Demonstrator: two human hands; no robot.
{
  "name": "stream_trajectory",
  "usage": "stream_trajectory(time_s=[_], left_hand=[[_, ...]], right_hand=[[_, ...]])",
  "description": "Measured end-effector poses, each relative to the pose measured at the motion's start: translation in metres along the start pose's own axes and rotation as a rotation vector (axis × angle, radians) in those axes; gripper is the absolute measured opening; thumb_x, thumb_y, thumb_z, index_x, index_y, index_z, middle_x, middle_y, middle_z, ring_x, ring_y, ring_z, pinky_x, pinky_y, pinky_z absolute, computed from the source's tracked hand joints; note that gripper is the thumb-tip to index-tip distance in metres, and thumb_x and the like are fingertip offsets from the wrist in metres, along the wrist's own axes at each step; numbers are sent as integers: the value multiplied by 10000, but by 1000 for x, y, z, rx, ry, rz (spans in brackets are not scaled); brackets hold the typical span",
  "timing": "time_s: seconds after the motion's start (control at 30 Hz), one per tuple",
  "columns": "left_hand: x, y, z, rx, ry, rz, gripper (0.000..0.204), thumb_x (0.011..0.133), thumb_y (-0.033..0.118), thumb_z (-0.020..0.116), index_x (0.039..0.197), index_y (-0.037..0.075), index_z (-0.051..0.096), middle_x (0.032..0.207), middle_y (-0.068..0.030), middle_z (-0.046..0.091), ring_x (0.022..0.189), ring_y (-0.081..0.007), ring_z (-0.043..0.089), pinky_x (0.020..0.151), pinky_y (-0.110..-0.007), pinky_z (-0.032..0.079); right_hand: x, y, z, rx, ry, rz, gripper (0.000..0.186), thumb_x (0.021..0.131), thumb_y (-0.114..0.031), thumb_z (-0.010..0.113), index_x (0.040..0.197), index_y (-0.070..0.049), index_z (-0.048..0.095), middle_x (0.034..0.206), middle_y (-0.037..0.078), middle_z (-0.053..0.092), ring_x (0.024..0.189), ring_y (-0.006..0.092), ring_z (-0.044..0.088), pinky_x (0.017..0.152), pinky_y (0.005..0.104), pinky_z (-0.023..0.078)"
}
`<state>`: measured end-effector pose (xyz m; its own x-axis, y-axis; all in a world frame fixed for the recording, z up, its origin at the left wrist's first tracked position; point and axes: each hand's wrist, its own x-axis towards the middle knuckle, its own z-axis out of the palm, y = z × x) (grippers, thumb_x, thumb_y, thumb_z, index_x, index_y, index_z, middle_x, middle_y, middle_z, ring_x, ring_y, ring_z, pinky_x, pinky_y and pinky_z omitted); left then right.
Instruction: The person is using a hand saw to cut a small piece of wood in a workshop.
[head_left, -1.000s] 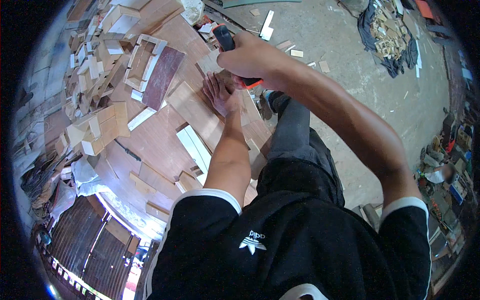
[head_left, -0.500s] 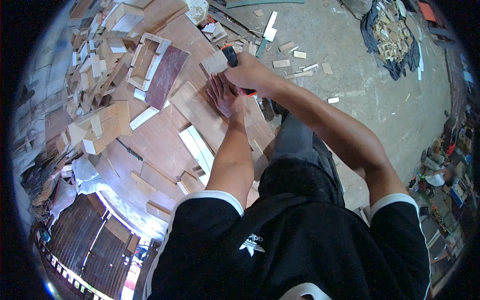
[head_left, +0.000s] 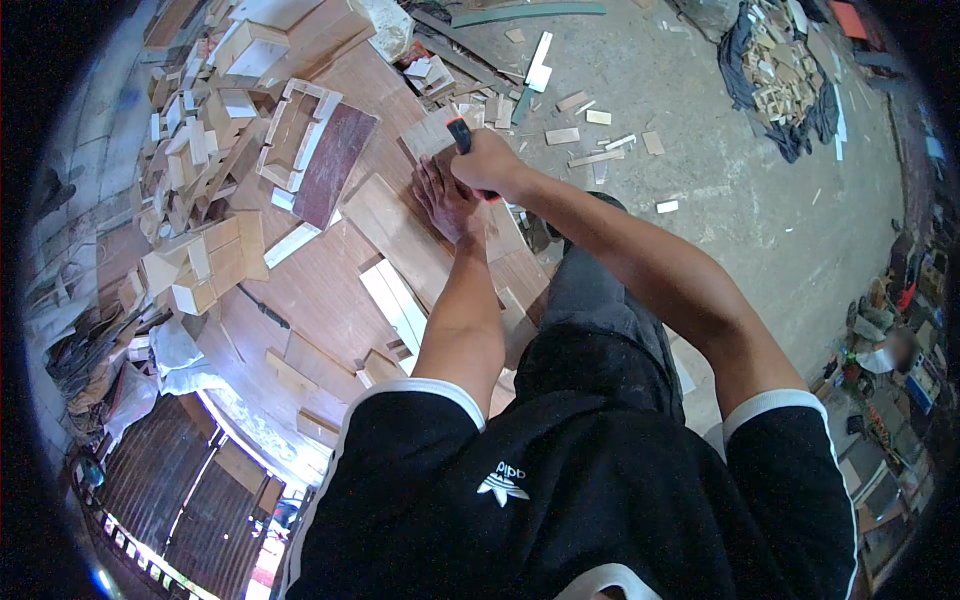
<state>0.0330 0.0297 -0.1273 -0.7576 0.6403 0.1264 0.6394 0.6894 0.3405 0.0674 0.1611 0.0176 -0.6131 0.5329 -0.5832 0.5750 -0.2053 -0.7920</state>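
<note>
My right hand (head_left: 490, 163) is closed round the black-and-orange handle (head_left: 459, 134) of a hand tool. The tool's working end is hidden below my hand, so its kind does not show. Beside it my left hand (head_left: 450, 203) lies flat, fingers stretched out, pressing on wood at the edge of the workbench (head_left: 330, 265). A pale board end (head_left: 428, 133) sticks out beyond the fingertips. Just left of my left forearm a wide plank (head_left: 385, 225) lies on the bench, with a white strip of wood (head_left: 393, 300) nearer to me.
A wooden frame (head_left: 290, 135) and a dark red board (head_left: 340, 165) lie on the bench's far left, near heaped wooden pieces (head_left: 200, 150). Offcuts (head_left: 562, 135) litter the concrete floor (head_left: 720, 230) on the right. A dark sack of scraps (head_left: 785, 85) lies farther off. Another person (head_left: 885, 355) sits at far right.
My right hand and the tool handle have moved slightly down toward me, and my right elbow has swung a little to the left. My left hand stays almost in place.
</note>
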Motion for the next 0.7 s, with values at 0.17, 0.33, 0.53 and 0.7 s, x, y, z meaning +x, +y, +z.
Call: stream_trajectory(time_s=[0.17,0.33,0.53,0.7], left_hand=[[20,17,-21,-2,-367,-303,570,915,354,534,1430,114,490,1540,-110,417,1434,-305,369,1175,-512,252],[7,12,-13,-61,108,-14,550,921,347,516,1415,106,504,1515,-131,444,1426,-322,377,1161,-525,266],[0,-2,3,-84,126,37,496,941,299,504,1400,112,521,1518,-126,442,1424,-324,381,1164,-516,273],[2,5,-3,-71,128,10,478,950,297,490,1375,85,544,1502,-135,462,1416,-320,396,1167,-505,272]], right_hand=[[-54,-50,-31,113,-89,23,99,832,-81,564,812,13,543,571,60,517,452,150,527,403,330,406],[-89,-84,-65,171,-137,58,220,805,-149,631,851,65,613,699,134,625,602,210,629,529,366,488],[-28,-21,-15,47,-33,83,127,831,-82,575,742,-10,521,609,66,542,468,154,535,395,339,395],[-31,-31,-16,9,-44,20,221,790,-143,628,756,75,654,651,155,642,552,232,654,481,390,495]])
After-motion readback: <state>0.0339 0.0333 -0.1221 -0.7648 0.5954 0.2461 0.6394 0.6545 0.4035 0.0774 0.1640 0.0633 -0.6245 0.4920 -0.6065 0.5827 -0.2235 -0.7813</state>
